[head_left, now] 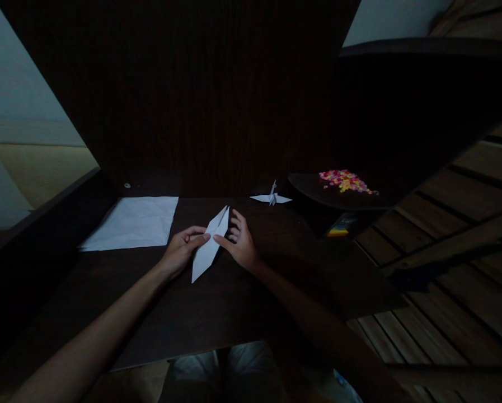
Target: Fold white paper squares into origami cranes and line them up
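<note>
A white folded paper (211, 243), long and diamond-shaped with a split upper tip, is held tilted above the dark desk. My left hand (183, 246) pinches its left edge, thumb on the front face and fingers partly hidden behind. From the right, my right hand (242, 246) lays its thumb on the paper's middle, while its other fingers curve beside the right edge, slightly apart. A finished-looking origami crane (272, 198) with spread wings rests at the back of the desk. Flat sheets of white paper (133, 221) lie to the left.
Behind the desktop (183, 313) rises a dark wooden panel (212, 101). A raised corner shelf (309, 187) at the right bears a heap of small pink, red and yellow pieces (345, 181). Below it sits a yellow and blue item (338, 229). A dark side board (45, 207) borders the left.
</note>
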Demonstrator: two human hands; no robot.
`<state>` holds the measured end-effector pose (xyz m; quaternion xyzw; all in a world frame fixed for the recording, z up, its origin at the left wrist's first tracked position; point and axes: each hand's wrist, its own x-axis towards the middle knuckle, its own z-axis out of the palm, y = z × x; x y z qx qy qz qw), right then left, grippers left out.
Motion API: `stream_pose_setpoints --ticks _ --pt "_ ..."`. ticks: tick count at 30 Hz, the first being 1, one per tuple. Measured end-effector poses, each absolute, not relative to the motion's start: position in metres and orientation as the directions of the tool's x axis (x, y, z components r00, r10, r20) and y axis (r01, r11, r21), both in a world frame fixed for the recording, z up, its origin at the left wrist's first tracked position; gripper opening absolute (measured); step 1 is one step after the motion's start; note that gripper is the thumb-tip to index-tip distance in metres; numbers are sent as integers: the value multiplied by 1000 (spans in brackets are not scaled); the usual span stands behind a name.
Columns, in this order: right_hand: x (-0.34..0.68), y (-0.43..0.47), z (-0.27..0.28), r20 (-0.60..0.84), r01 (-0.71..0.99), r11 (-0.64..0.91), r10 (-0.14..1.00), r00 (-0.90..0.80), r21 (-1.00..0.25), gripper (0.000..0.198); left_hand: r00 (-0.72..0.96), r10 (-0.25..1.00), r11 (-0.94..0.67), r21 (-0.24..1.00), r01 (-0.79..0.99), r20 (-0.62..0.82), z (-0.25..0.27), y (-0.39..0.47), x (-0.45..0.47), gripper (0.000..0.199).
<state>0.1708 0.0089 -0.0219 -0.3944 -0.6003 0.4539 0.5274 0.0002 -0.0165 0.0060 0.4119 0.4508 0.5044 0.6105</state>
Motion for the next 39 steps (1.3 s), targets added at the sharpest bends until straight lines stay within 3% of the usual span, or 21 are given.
stream_pose_setpoints --ticks 5,7,12,16,22,26,31,36,39 --pt "170 13 -26 149 -90 129 952 -267 -988 45 45 988 155 940 -304 -148 6 -15 2 38" --pt "170 15 -26 140 -130 106 949 -283 -986 39 37 987 163 941 -298 -159 4 -14 3 38" --pt "172 21 -28 89 -188 33 950 -299 -982 38 63 983 180 958 -223 -170 2 -14 5 33" --pt "175 24 -28 102 -155 62 959 -263 -986 31 112 978 197 948 -251 -174 1 -14 6 33" --pt "177 21 -22 142 -202 85 948 -286 -976 40 129 980 181 950 -253 -152 1 -13 4 35" --pt "177 21 -21 205 -184 158 939 -277 -970 27 120 981 180 953 -246 -154 2 -13 4 37" --pt "179 24 -22 163 -177 107 925 -342 -978 19 63 989 147 944 -296 -135 2 -13 5 50" --pt "181 26 -23 89 -269 -27 906 -413 -963 16 71 989 148 943 -299 -132 0 -11 3 29" --pt "184 27 -22 118 -293 -15 894 -432 -956 19 95 981 194 917 -347 -172 0 -7 2 22"
